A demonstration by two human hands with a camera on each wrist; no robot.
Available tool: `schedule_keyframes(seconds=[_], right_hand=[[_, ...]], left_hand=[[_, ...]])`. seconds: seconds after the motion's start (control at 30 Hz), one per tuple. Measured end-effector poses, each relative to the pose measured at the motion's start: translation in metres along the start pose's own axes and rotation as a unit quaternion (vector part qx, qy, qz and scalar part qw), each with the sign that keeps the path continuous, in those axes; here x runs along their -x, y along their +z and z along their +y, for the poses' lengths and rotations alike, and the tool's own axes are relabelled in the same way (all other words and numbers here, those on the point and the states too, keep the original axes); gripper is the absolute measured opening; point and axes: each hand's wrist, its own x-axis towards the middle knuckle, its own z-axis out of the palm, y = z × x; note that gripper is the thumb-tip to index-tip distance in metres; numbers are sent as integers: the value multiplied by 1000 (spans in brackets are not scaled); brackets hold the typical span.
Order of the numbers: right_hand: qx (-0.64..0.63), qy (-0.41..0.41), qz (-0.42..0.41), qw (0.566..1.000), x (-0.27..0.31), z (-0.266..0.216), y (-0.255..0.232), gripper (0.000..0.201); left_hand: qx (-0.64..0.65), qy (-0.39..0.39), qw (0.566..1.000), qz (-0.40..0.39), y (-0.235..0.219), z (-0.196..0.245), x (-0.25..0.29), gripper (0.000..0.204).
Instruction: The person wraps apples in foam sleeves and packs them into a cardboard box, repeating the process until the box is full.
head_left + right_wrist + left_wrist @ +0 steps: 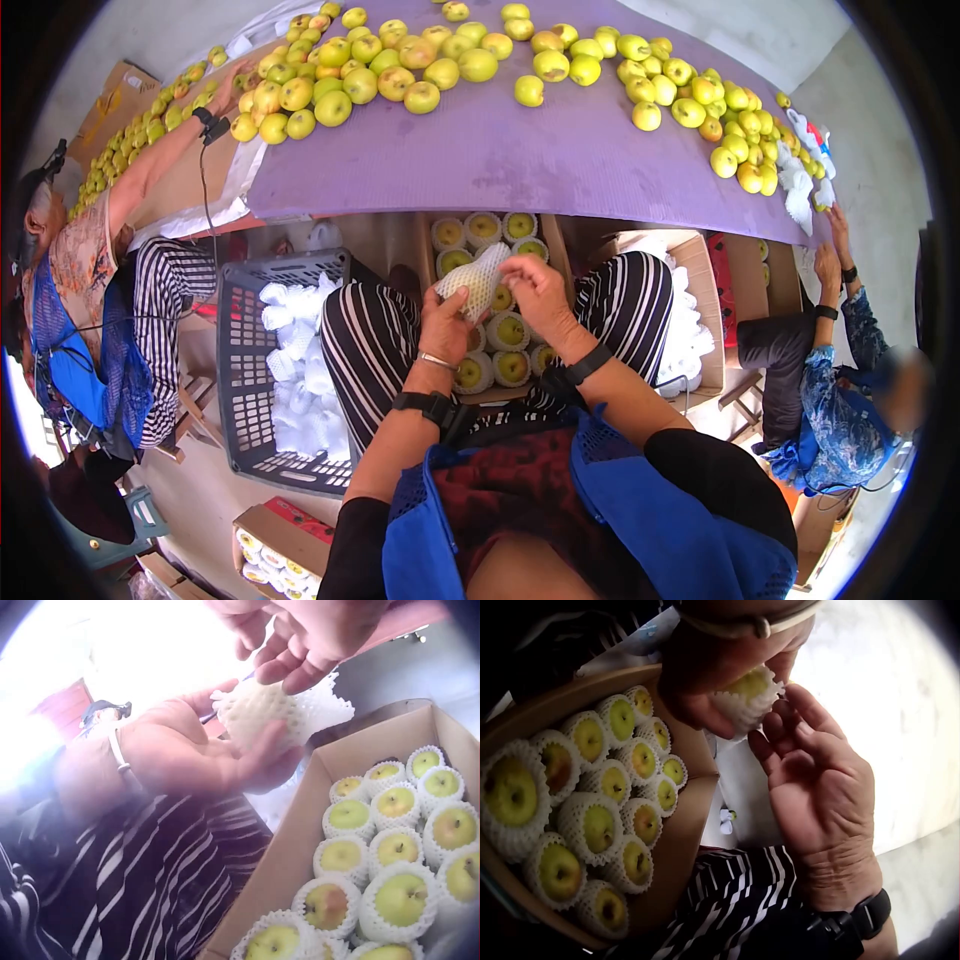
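An apple in a white foam net [473, 282] sits in my left hand [443, 328], whose fingers and thumb curl round it. In the right wrist view, loose net [330, 706] extends past one end of the fruit. My right hand [540, 297] is at the net's side, its fingers loosely bent and fingertips right by the foam. Yellow-green skin shows through an open end of the net in the left wrist view. Below the hands stands a cardboard box [296, 832] with rows of netted apples [397, 900].
A purple-covered table [400, 170] ahead bears many loose apples [420, 97]. At my left stands a grey crate [245, 400] of foam nets [300, 380]; at my right, a carton [712, 340] holds more. People work on both sides. Another apple box [285, 535] lies behind left.
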Motion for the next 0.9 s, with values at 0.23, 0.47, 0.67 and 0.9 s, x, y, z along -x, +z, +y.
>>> schedule_keyframes(seconds=[0.23,0.47,0.67,0.9], right_hand=[[-116,120,140,976,-13,23,-5,25],[-100,216,28,971,-11,20,-11,18],[-246,155,70,954,-12,20,-8,16],[-243,279,2,929,-12,-2,-8,20]], left_hand=[[-41,37,998,-41,2,-1,2,46],[-58,57,995,-63,1,-1,1,50],[-73,16,996,-42,3,2,4,47],[-50,8,996,-69,2,0,3,45]])
